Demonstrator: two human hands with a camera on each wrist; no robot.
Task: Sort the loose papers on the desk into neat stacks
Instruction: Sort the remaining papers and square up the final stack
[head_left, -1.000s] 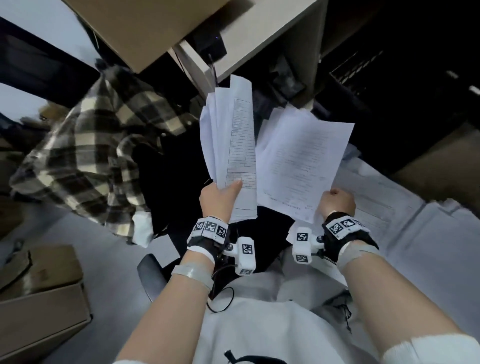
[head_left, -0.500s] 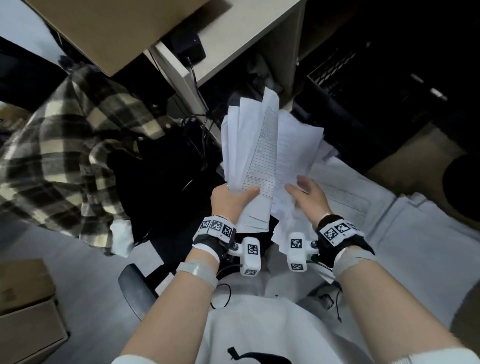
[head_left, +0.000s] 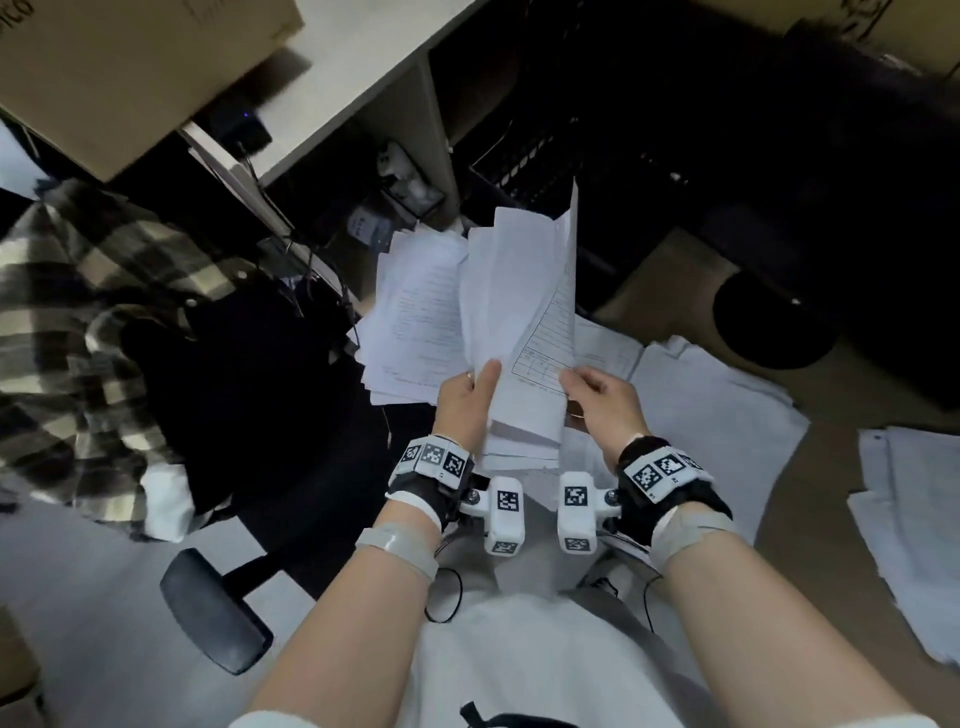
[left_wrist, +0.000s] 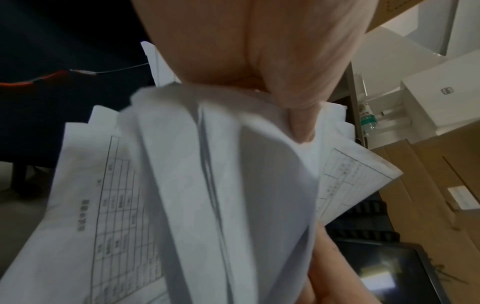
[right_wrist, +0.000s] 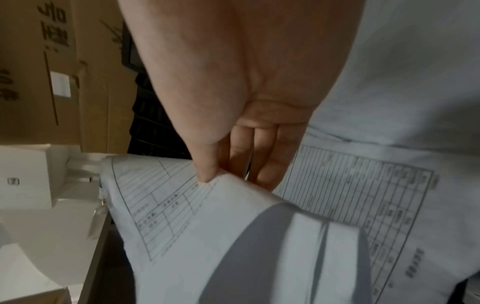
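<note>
A thick bundle of white printed papers (head_left: 498, 322) stands nearly upright in front of me. My left hand (head_left: 465, 400) grips its lower left edge, thumb across the front sheet (left_wrist: 221, 185). My right hand (head_left: 597, 400) pinches the lower corner of the rightmost sheet, a ruled form (head_left: 545, 358), between thumb and fingers; the right wrist view shows the thumb (right_wrist: 207, 170) on that form's corner (right_wrist: 182, 205). More sheets (head_left: 691, 395) lie spread on the desk under and to the right of my hands.
Another loose pile of paper (head_left: 914, 535) lies at the right edge. A black round object (head_left: 774, 317) stands beyond the sheets. A plaid shirt (head_left: 98, 332) hangs over a dark chair at left, near its armrest (head_left: 213, 613). Cardboard box (head_left: 130, 67) on a white desk (head_left: 353, 78) above.
My right hand has moved in from holding a separate sheet to pinching a sheet at the bundle's right side. The bundle has shifted right and stands more upright; the camera view has swung.
</note>
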